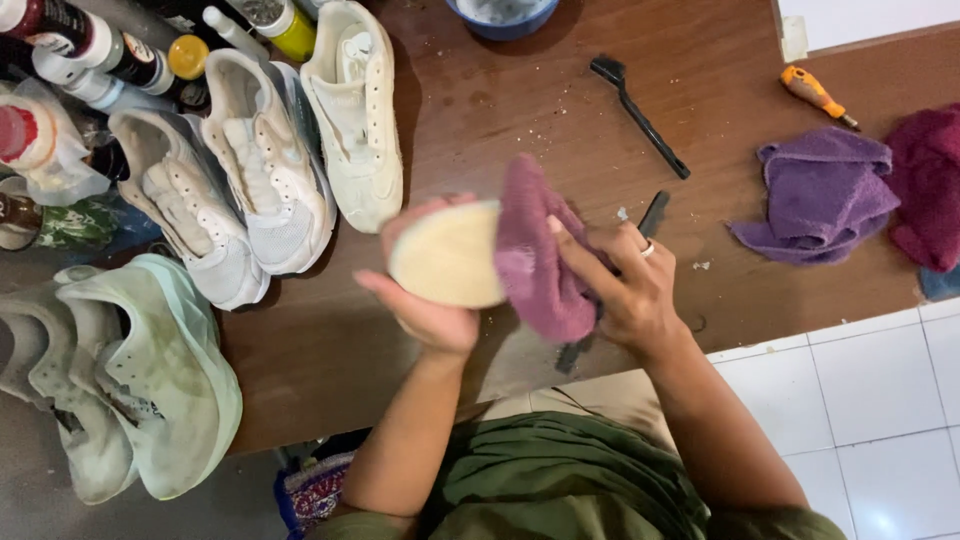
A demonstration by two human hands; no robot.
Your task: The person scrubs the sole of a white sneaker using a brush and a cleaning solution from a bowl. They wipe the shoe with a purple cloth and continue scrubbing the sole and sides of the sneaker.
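Observation:
My left hand (425,300) holds a round cream-coloured brush (450,255) with its pale bristle face turned up toward me. My right hand (625,285) presses a mauve cloth (535,255) against the brush's right side. Both hands are raised above the brown wooden table (500,130), near its front edge. A ring sits on one finger of my right hand.
Several pale worn sneakers (270,150) lie at the left, with bottles (90,50) behind them. A black brush (640,115), a purple cloth (820,195), a maroon cloth (930,180), an orange-handled tool (815,95) and a blue bowl (500,18) lie on the table. White floor tiles (860,400) show at the right.

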